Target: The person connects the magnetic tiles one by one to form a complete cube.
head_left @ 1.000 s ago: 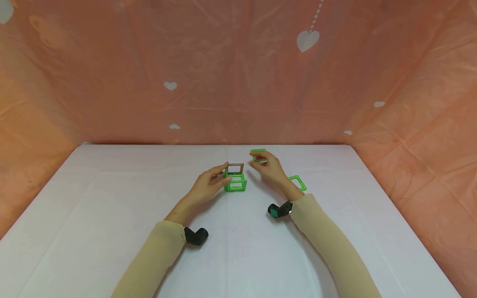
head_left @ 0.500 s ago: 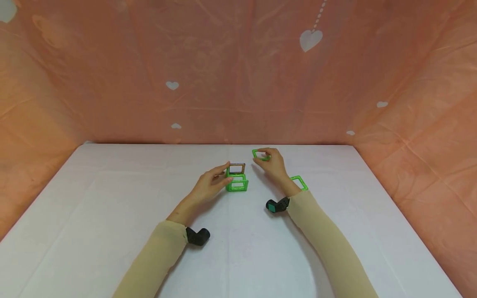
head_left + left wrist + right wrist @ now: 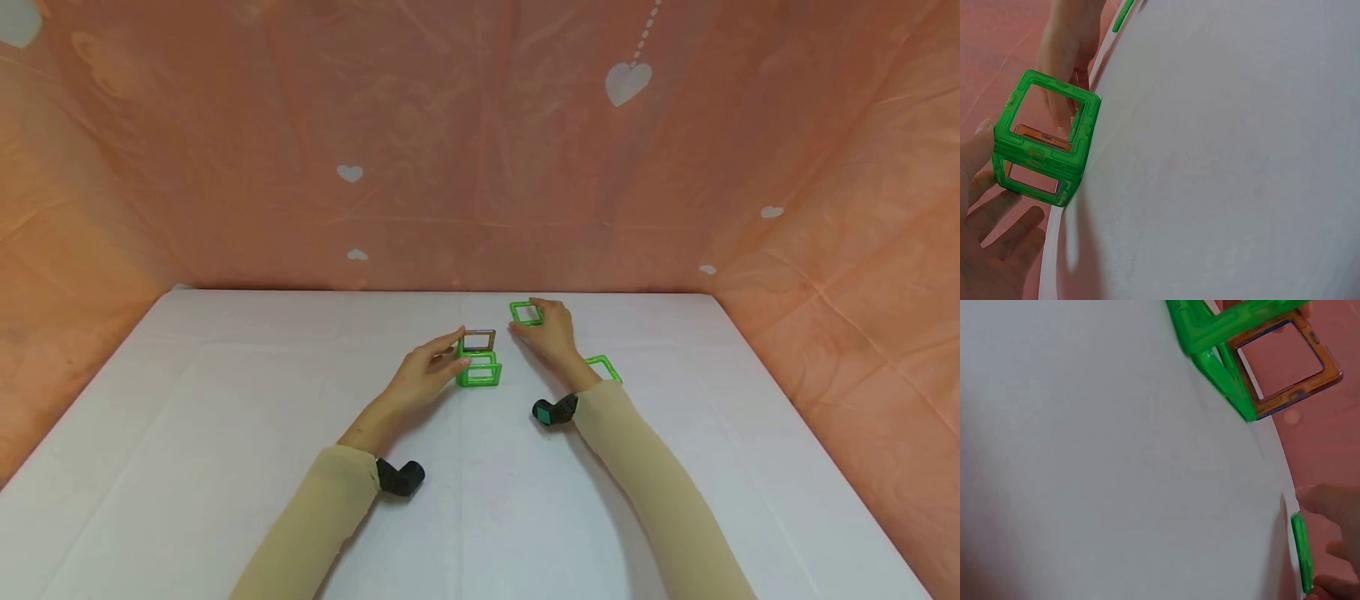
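My left hand [image 3: 422, 372] holds a small box-like build of green magnetic tiles [image 3: 482, 383] at its left side, thumb in front and forefinger at the back. An orange-brown square tile [image 3: 1329, 367] stands upright at the back of the build. In the left wrist view the green frames [image 3: 1038, 153] form a box with open windows, and fingers spread below it. Further back and to the right, my right hand [image 3: 552, 333] pinches a single green square tile [image 3: 515, 314]. Seen edge-on in the right wrist view, that tile [image 3: 1302, 550] is between thumb and fingers.
Another green tile [image 3: 611, 367] lies on the white-covered table [image 3: 465, 533] beside my right wrist, partly hidden by it. An orange sheet with pale hearts [image 3: 480, 167] rises behind the table's back edge and along both sides. Each wrist wears a black camera [image 3: 401, 478].
My right hand has shifted slightly and turned the single green tile, regripping it along its right side. The left hand keeps its hold on the build, which stays in place.
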`<state>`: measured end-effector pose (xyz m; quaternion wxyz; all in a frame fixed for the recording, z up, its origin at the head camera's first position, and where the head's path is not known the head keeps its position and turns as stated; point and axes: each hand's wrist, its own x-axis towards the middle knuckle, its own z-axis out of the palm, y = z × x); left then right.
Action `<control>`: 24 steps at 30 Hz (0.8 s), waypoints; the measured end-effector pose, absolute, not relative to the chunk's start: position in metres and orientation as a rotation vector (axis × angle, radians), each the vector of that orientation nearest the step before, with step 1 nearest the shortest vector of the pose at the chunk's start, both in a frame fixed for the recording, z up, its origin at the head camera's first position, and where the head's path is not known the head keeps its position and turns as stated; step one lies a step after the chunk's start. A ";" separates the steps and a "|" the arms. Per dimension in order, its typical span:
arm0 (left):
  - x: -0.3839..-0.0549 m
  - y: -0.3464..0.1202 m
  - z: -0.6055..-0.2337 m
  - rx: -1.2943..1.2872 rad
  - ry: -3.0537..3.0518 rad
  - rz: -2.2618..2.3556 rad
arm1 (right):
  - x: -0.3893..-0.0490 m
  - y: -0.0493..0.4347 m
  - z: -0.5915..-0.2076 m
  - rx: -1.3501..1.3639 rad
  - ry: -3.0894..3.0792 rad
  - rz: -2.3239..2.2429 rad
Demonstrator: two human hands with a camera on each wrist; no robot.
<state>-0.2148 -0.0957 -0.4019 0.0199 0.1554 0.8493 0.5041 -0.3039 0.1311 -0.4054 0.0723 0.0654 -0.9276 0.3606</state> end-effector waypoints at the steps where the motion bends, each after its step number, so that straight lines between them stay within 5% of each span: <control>1: -0.215 -0.096 -0.402 0.483 2.634 1.566 | -0.304 0.131 -0.406 0.177 -2.794 1.076; 24: -0.213 -0.095 -0.399 0.445 2.620 1.552 | -0.308 0.127 -0.402 -0.072 -2.891 1.012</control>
